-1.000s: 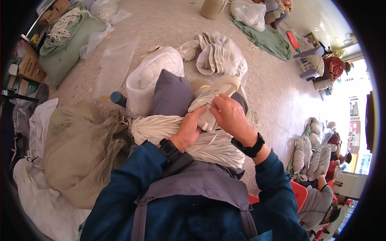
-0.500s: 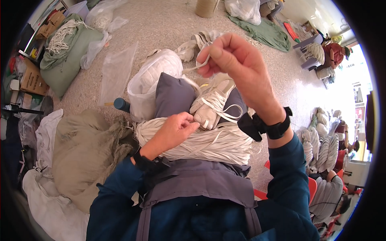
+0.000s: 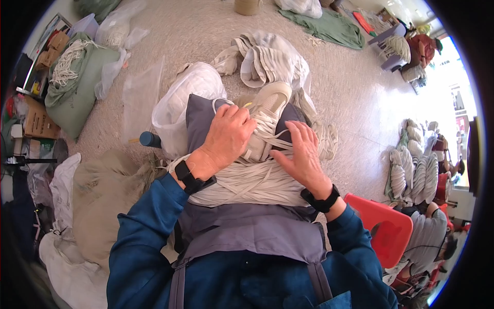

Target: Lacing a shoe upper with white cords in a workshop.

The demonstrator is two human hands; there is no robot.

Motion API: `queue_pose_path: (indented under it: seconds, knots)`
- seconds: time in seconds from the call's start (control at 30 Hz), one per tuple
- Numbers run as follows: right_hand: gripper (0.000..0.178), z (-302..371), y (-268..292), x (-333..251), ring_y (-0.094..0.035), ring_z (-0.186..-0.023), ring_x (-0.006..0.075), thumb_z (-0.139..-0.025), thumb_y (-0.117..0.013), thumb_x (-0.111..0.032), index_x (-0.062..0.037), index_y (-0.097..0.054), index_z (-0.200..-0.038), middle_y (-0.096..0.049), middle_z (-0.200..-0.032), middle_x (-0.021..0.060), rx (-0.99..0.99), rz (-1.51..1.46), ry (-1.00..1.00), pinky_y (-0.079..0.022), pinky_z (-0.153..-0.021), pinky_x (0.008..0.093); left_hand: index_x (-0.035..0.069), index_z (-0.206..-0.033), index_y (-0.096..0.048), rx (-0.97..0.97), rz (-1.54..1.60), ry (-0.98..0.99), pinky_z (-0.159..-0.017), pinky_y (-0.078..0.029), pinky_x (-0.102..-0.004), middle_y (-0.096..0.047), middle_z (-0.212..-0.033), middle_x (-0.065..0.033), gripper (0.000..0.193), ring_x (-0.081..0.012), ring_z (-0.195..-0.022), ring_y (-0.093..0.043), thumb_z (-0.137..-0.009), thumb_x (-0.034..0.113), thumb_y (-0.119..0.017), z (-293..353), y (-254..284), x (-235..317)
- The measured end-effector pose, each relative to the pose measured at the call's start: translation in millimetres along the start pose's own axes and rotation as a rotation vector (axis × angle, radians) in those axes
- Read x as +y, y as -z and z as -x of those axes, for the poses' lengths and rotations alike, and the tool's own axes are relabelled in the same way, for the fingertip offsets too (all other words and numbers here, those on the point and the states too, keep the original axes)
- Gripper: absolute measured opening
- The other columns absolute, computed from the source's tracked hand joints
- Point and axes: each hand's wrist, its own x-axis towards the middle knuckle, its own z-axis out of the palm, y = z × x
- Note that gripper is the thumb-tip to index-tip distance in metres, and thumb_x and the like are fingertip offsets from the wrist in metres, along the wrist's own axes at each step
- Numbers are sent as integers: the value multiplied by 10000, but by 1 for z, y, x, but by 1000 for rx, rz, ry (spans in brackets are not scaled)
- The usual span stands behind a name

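Observation:
A cream sneaker (image 3: 275, 98) lies on my lap over the grey cloth, its toe toward me and partly hidden by my hands. My left hand (image 3: 226, 136) is closed at the shoe's left side, with a loop of white shoelace (image 3: 220, 101) standing out from its fingers. On the other side is my right hand (image 3: 303, 154), thumb and fingers apart, beside a loose stretch of lace. Between my forearms a thick bundle of pale laces (image 3: 257, 185) lies across my lap, in front of the grey apron (image 3: 252, 232).
Stacked pale shoe pieces (image 3: 275, 62) lie on the floor ahead. A white plastic bag (image 3: 167, 116) and a blue-capped cylinder (image 3: 149, 139) stand left. Sacks (image 3: 108, 195) fill the left side. A red stool (image 3: 381, 221) is right, with other people farther off.
My right hand has come down from its raised position with a lace end to the shoe's right side. The left hand has moved up and right along the shoe.

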Motion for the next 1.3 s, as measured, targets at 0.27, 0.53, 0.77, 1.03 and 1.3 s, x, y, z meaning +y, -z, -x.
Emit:
queue_pose_path:
  seconds: [0.27,0.53,0.77,1.03,1.3]
  knots:
    - [665,-3,-10,3,-425,-1350,375,-753,-751,-135,5,-481,-1344,-516,-1359,188,1,-16,-27,-270,-1160,522,34,-929,-610,535,51,490,-829,-492,-344,-608,-893,-95,39,-268,-829,-592,-913,4,-629,42,83,-57]
    - [328,-3,-13,-6,-572,-1054,346,-776,-753,-181,-3,-609,-1011,-628,-1000,141,-7,-123,102,-412,-943,468,12,-989,-599,418,85,416,-824,-495,-292,-673,-910,-50,32,-171,-870,-643,-970,37,-594,49,62,-42]
    - [236,-13,-24,-16,-551,-849,338,-781,-708,-190,-6,-560,-784,-584,-783,148,-28,22,98,-425,-777,456,36,-1099,-581,766,723,675,-786,-505,-261,-682,-994,-69,87,-136,-916,-667,-1029,76,-546,53,87,-88]
    - [164,-24,-27,-6,-542,-787,382,-742,-648,-101,6,-524,-739,-566,-743,172,-18,-78,98,-440,-739,480,47,-1230,-566,190,264,358,-947,-448,-405,-609,-1153,-134,443,-284,-993,-605,-829,128,-735,24,14,1]
    - [158,-33,-14,2,-601,-737,308,-848,-627,-93,-7,-573,-728,-622,-722,148,-84,-127,73,-470,-690,439,68,-1012,-623,-35,150,293,-974,-402,-415,-631,-896,-64,199,-258,-907,-615,-847,128,-716,10,1,-14]
